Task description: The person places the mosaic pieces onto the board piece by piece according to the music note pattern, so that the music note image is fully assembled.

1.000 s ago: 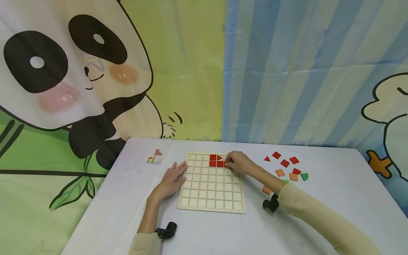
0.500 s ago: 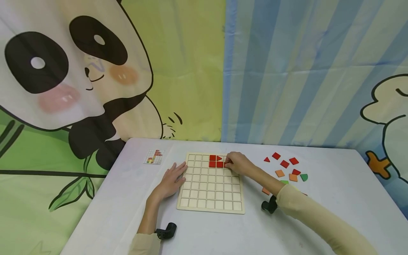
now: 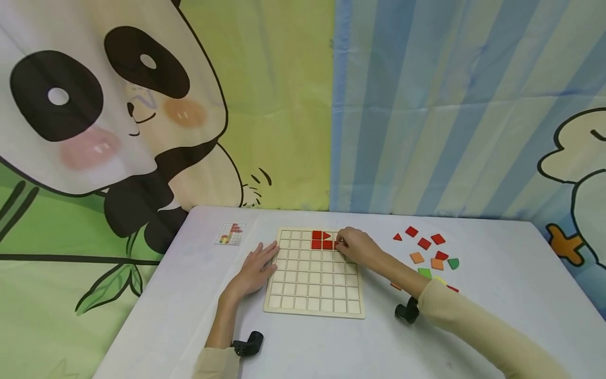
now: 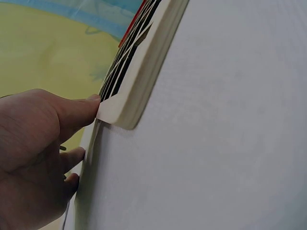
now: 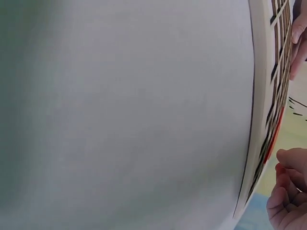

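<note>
A pale wooden grid board (image 3: 313, 289) lies on the white table, with red square tiles (image 3: 316, 245) and a red triangle (image 3: 326, 236) in its upper cells. My left hand (image 3: 255, 267) rests along the board's left edge, fingers extended. In the left wrist view, the thumb of that hand (image 4: 43, 129) touches the board's corner (image 4: 122, 112). At the upper right cells, my right hand (image 3: 358, 246) pinches a small red piece (image 3: 336, 245), mostly hidden by the fingertips. The right wrist view shows this hand (image 5: 290, 191) with curled fingers just over the board (image 5: 259, 105).
Loose red, orange, green and yellow pieces (image 3: 437, 263) lie right of the board, partly behind the right forearm. A small card with a coloured grid picture (image 3: 230, 233) sits at the back left. A printed curtain (image 3: 402, 105) hangs behind the table.
The right forearm and wrist have shifted slightly to the right, uncovering more of the green and yellow pieces. The right fingertips stay at the same cells, and the left hand keeps its place.
</note>
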`<state>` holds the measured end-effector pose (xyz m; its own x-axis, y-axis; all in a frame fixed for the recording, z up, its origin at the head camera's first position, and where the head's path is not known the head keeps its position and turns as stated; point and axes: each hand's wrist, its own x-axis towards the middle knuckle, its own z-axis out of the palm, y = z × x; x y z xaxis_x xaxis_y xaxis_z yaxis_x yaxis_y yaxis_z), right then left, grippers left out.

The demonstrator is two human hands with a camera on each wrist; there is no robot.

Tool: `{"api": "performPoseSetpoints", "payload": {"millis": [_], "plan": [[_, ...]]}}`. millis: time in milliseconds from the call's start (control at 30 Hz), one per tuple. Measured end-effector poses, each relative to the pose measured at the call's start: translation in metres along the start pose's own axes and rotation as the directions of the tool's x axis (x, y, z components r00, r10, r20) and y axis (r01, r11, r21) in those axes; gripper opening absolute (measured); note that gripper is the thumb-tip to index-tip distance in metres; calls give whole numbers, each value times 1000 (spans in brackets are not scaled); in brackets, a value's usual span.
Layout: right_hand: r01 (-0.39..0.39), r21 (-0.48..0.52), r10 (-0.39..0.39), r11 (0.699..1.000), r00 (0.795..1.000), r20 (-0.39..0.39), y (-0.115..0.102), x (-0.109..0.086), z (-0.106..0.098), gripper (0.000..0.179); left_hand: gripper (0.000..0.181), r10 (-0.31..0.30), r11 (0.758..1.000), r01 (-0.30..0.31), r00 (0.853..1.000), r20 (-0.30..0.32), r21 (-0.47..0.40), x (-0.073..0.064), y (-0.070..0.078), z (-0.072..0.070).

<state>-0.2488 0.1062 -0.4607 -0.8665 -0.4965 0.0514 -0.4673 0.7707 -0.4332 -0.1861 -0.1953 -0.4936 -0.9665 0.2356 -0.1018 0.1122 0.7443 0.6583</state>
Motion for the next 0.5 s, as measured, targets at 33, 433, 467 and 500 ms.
{"api": "performPoseSetpoints", "payload": {"millis": [33, 433, 467, 500], "plan": [[-3, -5, 3, 1000, 1000, -1, 1, -4, -4, 15, 53, 3, 1000, -3, 1000, -1, -1, 0, 0, 0], [-160, -86, 152, 983, 984, -88, 89, -82, -62, 29, 53, -8, 1000, 8, 1000, 13, 16, -1, 1, -1], [-179, -93, 171, 979, 981, -89, 99, -89, -65, 30, 53, -6, 1000, 6, 1000, 12, 14, -1, 1, -1], [-204, -99, 195, 974, 977, -88, 108, -94, -68, 32, 53, -3, 1000, 3, 1000, 13, 11, 0, 1, -1]]}}
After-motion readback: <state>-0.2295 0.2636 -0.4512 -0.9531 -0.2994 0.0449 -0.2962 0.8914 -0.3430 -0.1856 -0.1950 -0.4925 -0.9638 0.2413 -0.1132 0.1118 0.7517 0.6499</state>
